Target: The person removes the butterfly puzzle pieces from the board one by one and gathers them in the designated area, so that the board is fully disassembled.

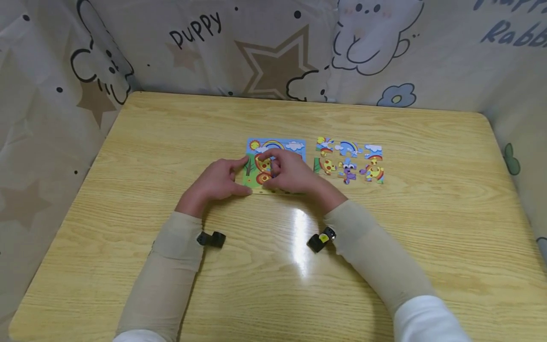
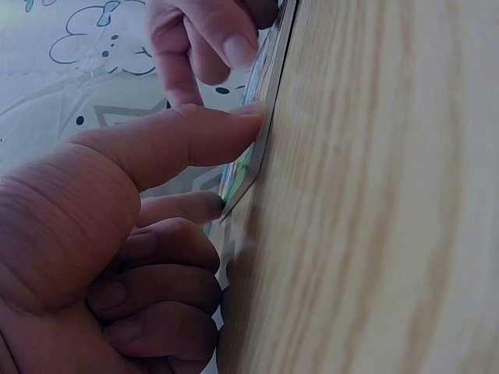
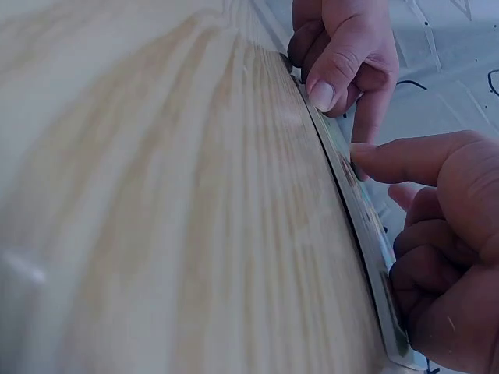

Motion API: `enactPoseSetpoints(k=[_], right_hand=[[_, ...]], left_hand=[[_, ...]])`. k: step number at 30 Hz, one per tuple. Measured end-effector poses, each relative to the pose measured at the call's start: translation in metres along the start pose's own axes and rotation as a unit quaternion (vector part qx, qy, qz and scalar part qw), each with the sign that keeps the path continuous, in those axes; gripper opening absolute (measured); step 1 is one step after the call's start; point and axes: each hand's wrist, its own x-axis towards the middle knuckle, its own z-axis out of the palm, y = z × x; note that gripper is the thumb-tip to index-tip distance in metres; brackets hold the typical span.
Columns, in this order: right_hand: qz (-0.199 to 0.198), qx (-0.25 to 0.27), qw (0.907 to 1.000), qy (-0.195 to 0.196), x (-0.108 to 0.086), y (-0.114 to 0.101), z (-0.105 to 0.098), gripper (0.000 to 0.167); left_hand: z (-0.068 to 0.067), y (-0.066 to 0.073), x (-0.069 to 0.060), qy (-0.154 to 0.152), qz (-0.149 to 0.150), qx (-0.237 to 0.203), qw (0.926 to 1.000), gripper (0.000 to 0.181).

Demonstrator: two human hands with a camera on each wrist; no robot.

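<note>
A small jigsaw puzzle board point(image 1: 274, 191), with a sun, rainbow and butterfly picture, lies flat on the table. At its left side is my left hand point(image 1: 218, 179): the thumb meets the front edge and the index finger the left edge, holding the corner between them. The left wrist view shows the other fingers of the left hand point(image 2: 86, 234) curled. My right hand point(image 1: 292, 172) is over the board's right part, its thumb and index fingertips down at the butterfly's left wings. In the right wrist view the right thumb point(image 3: 413, 160) touches the board point(image 3: 355, 210); whether a piece is pinched cannot be made out.
Several loose puzzle pieces point(image 1: 349, 171) lie in two rows right of the board. The wooden table point(image 1: 256, 285) has cartoon-printed cloth point(image 1: 179, 71) hanging behind and beside it. A black wrist camera point(image 1: 211, 239) sits on each sleeve.
</note>
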Motion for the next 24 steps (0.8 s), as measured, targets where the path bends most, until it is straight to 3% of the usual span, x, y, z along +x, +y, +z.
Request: enactPoseSetpoints(k=[5, 13, 24], right_hand=[[0.007, -0.010, 0.9992, -0.037, 0.0045, 0.0025, 0.0024, 0.055], [0.042, 0.044, 0.9941, -0.090, 0.0096, 0.0021, -0.0006, 0.052], [0.045, 0.079, 0.9927, -0.079, 0.0077, -0.0007, -0.0006, 0.051]], left_hand=[[0.0003, -0.0006, 0.0005, 0.003, -0.001, 0.001, 1.0000, 0.089], [0.0010, 0.0000, 0.0004, 0.000, -0.007, -0.002, 1.0000, 0.089], [0.0011, 0.0015, -0.0004, 0.003, -0.002, 0.004, 1.0000, 0.089]])
